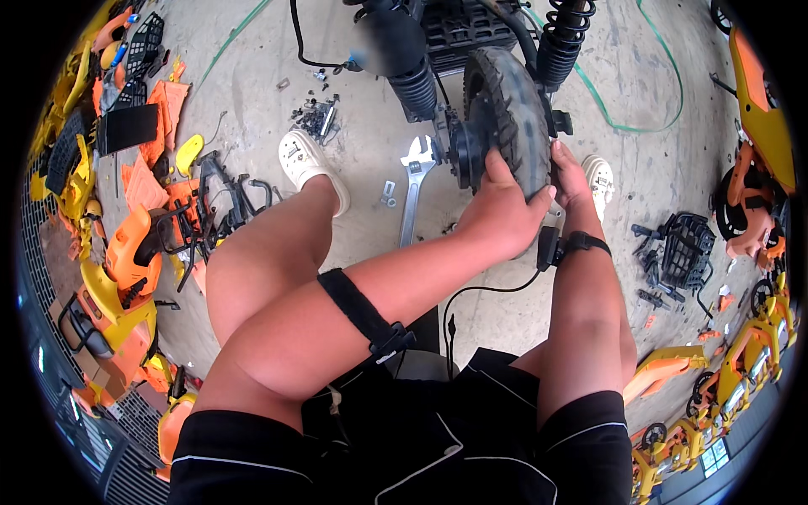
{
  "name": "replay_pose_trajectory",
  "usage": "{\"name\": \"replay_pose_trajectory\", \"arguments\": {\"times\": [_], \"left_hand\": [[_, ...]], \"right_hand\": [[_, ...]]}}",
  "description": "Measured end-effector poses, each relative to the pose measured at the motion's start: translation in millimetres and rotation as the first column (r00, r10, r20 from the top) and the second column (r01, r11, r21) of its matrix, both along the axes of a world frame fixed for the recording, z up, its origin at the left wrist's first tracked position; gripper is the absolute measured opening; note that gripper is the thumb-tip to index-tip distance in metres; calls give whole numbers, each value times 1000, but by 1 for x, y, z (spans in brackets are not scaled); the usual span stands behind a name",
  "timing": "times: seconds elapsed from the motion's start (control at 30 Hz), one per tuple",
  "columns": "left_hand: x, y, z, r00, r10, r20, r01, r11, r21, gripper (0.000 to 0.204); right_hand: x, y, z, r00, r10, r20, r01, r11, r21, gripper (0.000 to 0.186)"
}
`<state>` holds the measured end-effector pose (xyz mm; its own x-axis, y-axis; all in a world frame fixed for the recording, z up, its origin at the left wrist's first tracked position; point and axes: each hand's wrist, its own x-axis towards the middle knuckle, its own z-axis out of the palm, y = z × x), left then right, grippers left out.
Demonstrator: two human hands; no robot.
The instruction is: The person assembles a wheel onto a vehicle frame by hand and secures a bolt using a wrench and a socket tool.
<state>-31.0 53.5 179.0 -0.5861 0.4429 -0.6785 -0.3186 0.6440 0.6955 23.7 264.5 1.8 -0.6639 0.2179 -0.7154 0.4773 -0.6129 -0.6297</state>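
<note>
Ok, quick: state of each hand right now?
Left hand: grip partly wrapped around the near part of the treaded tyre, holding it.
Right hand: at the tyre's right side; can't tell whether it's closed on anything.

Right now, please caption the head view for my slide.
Left hand and right hand at a treaded tire, an adjustable wrench lying on the floor.

My left forearm (438, 273) slants forward and to the right from a bent elbow (261, 370). My left hand (509, 210) has its back turned up, two digits spread apart in a curved hold. My right forearm (585, 324) reaches almost straight ahead, and my right hand (573, 178) sits just beside the left, its fingers pointing forward, partly hidden.
</note>
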Motion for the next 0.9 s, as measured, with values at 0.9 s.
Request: {"name": "replay_pose_trajectory", "arguments": {"times": [0.9], "left_hand": [[-4, 12, 2, 1000, 21, -19, -21, 1000, 8, 93]], "right_hand": [[-3, 8, -14, 997, 18, 72, -35, 971, 237, 46]]}}
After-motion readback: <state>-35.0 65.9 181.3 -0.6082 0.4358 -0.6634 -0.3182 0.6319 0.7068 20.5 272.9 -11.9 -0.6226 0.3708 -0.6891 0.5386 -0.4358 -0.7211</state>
